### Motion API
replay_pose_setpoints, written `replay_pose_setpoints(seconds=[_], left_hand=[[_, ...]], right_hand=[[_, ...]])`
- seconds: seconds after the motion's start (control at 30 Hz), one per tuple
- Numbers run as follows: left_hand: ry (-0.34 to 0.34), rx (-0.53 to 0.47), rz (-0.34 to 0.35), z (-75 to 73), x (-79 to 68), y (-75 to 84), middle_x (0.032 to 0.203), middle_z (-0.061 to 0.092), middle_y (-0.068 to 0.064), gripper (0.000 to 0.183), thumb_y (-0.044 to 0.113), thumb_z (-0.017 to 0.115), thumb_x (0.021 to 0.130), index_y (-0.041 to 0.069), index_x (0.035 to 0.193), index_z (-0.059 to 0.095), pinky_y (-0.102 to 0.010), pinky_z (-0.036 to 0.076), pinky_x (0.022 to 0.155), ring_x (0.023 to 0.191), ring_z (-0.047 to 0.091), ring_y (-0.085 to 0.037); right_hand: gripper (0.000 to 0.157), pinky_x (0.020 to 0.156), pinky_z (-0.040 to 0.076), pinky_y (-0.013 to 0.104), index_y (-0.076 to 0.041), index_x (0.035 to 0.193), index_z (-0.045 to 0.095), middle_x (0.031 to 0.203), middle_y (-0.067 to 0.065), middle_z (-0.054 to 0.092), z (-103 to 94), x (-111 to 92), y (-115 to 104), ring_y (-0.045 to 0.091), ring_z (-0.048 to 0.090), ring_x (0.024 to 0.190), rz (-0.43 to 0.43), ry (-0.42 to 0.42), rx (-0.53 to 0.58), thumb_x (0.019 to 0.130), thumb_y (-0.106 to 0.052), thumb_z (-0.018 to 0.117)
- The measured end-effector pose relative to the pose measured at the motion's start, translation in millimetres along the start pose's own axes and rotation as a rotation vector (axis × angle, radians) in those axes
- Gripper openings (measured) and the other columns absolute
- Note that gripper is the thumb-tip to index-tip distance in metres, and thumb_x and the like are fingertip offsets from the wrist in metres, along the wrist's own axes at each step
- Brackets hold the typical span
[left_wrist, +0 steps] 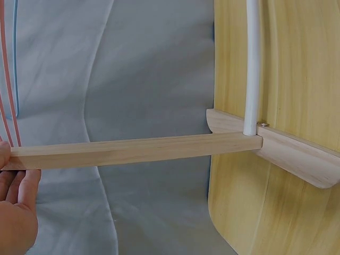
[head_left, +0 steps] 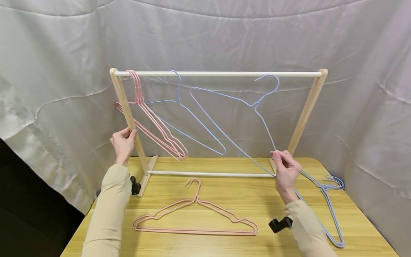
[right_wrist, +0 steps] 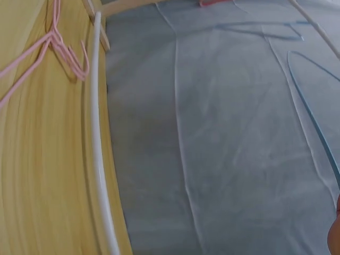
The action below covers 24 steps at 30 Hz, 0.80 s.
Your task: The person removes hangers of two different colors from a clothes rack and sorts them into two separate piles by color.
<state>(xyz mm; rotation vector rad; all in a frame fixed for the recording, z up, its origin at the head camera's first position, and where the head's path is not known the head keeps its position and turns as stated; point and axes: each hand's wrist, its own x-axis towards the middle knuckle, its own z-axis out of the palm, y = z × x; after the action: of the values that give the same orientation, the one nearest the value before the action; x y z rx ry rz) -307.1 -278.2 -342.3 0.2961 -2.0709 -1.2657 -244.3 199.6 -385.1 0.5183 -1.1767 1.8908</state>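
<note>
My right hand (head_left: pixel 287 172) pinches a blue wire hanger (head_left: pixel 256 105) near one end of its lower bar. That hanger is tilted, with its hook level with the white rail (head_left: pixel 221 74); whether the hook is over the rail I cannot tell. My left hand (head_left: pixel 123 143) grips the left wooden post (left_wrist: pixel 127 152) of the rack between thumb and fingers. Several pink hangers (head_left: pixel 138 101) hang bunched by that post, and one blue hanger (head_left: pixel 178 89) hangs to their right. In the right wrist view only a bit of the right hand (right_wrist: pixel 334 236) shows.
Pink hangers (head_left: pixel 196 198) lie overlapped on the wooden table (head_left: pixel 224 246) in front of the rack. More blue hangers (head_left: pixel 334 214) lie at the right, partly behind the right forearm. A lower white bar (head_left: pixel 208 174) joins the rack's feet. Grey curtain (head_left: pixel 224 43) surrounds the table.
</note>
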Motion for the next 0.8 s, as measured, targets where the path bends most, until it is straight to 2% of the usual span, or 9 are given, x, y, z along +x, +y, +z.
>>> replay_pose_setpoints(seconds=[0.1, 0.17, 0.5, 0.8], left_hand=[[0.003, -0.004, -0.002, 0.1, 0.0, -0.1, 0.111, 0.075, -0.016, 0.026, 0.018, 0.069, 0.096, 0.006, 0.117, 0.075, -0.008, 0.042, 0.072, 0.076, 0.058, 0.009], [0.001, -0.003, -0.003, -0.1, 0.4, -0.8, 0.112, 0.075, -0.017, 0.026, 0.019, 0.069, 0.096, 0.006, 0.117, 0.076, -0.009, 0.042, 0.072, 0.072, 0.052, 0.015], [0.003, -0.004, -0.004, 0.8, 0.0, -0.8, 0.111, 0.075, -0.016, 0.026, 0.019, 0.068, 0.096, 0.005, 0.117, 0.075, -0.009, 0.041, 0.075, 0.071, 0.05, 0.016], [0.004, 0.001, -0.006, 0.1, 0.4, -0.5, 0.113, 0.074, -0.016, 0.027, 0.019, 0.069, 0.096, 0.005, 0.119, 0.075, -0.007, 0.041, 0.073, 0.071, 0.049, 0.018]], right_hand=[[0.016, 0.063, 0.047, 0.013, 0.015, 0.084, 0.073, 0.075, 0.005, 0.072, -12.9, 2, -4, 0.009, 0.059, 0.068, -0.002, 0.052, 0.065, 0.089, 0.019, 0.059], [0.018, 0.065, 0.051, 0.015, 0.014, 0.082, 0.073, 0.074, 0.008, 0.071, -22.1, 4, -7, 0.012, 0.061, 0.068, -0.01, 0.084, 0.114, 0.088, 0.021, 0.058], [0.016, 0.068, 0.058, 0.028, 0.031, 0.081, 0.063, 0.069, 0.023, 0.068, -78.5, 12, -26, 0.026, 0.065, 0.064, -0.097, 0.168, 0.334, 0.086, 0.032, 0.047], [0.009, 0.065, 0.059, 0.031, 0.034, 0.083, 0.061, 0.068, 0.025, 0.067, -124.9, 10, -42, 0.03, 0.065, 0.062, -0.083, 0.283, 0.319, 0.085, 0.028, 0.054]])
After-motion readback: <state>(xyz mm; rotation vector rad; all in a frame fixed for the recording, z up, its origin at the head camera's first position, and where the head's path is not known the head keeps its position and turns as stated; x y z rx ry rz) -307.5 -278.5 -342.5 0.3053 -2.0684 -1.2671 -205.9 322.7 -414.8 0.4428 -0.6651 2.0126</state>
